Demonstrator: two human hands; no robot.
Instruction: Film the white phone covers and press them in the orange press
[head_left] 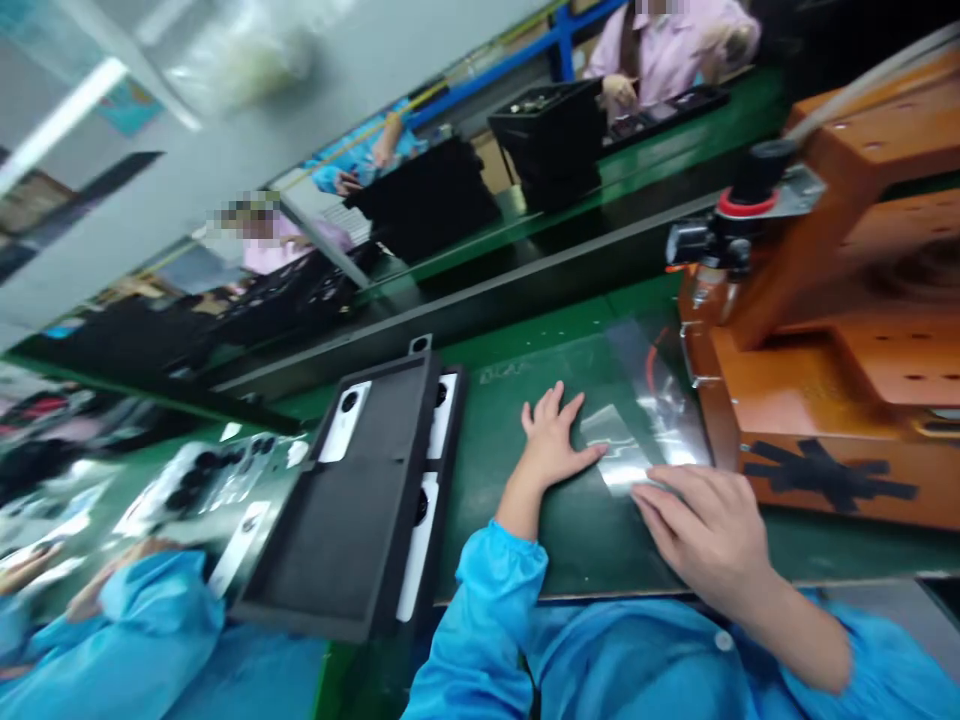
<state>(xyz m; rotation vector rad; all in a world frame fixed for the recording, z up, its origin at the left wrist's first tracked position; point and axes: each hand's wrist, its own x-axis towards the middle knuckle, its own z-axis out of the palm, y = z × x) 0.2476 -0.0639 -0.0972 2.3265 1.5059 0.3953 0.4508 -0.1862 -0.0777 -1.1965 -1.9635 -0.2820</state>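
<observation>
A small clear plastic film lies on the green work surface in front of me. My right hand pinches its near right corner between thumb and fingers. My left hand is open with its fingers spread, the thumb reaching to the film's left edge; whether it presses on the film I cannot tell. Just beyond the film, more clear plastic sheeting rests on the surface against the orange machine.
To the right stands an orange machine with a black regulator. On the left, stacked black foam trays hold white panels with round dark camera openings. A co-worker's blue sleeve is at far left. A ledge runs behind.
</observation>
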